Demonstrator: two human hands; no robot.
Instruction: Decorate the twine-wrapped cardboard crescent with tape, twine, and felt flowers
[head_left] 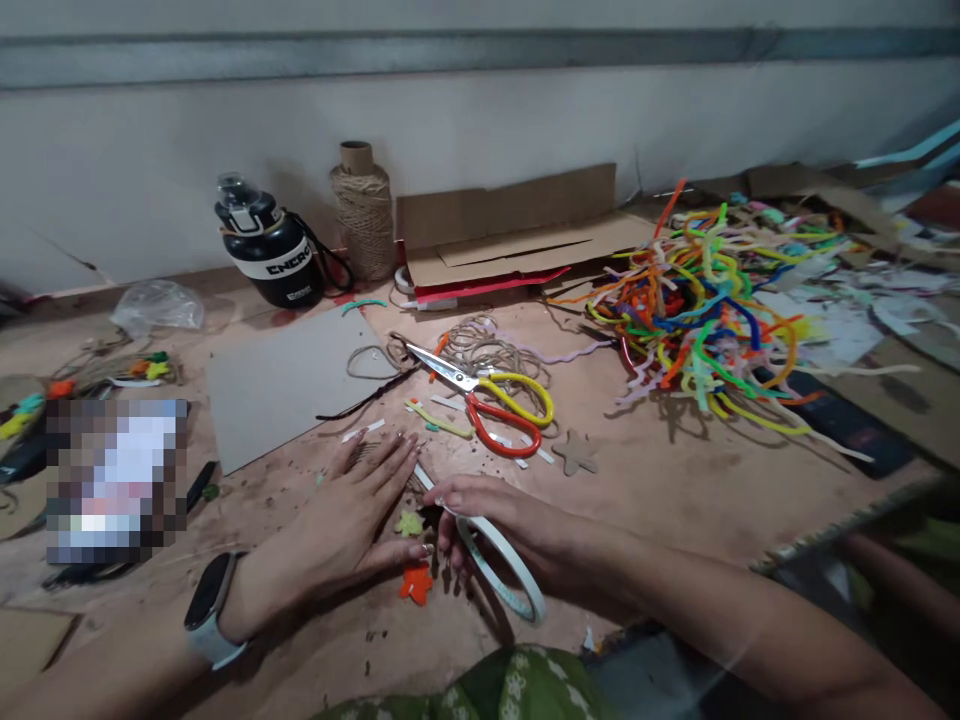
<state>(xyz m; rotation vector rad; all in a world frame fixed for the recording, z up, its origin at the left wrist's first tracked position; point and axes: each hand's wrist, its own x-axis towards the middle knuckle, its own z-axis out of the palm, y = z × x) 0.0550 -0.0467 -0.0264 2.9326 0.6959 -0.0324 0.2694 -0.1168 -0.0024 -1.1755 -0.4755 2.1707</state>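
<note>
My left hand (pixel 367 500) lies flat on the table, its fingers stretched out toward the back. A grey smartwatch (pixel 210 605) is on that wrist. In my right hand (pixel 487 510) is a roll of white tape (pixel 517 572), gripped between thumb and fingers, with a strip (pixel 423 476) running from it toward my left fingertips. A small yellow felt flower (pixel 409 523) and an orange felt flower (pixel 415 584) lie by my left thumb. Just beyond my hands rest scissors (pixel 480 390) with one yellow and one red handle, blades apart. A brown star-shaped cutout (pixel 576 453) is to their right.
A tangle of colourful pipe cleaners (pixel 697 310) fills the right side. At the back stand a black bottle (pixel 270 250), a twine spool (pixel 362 215) and folded cardboard (pixel 517 210). A grey card (pixel 285 380) and a blurred-out bright object (pixel 120 480) lie left.
</note>
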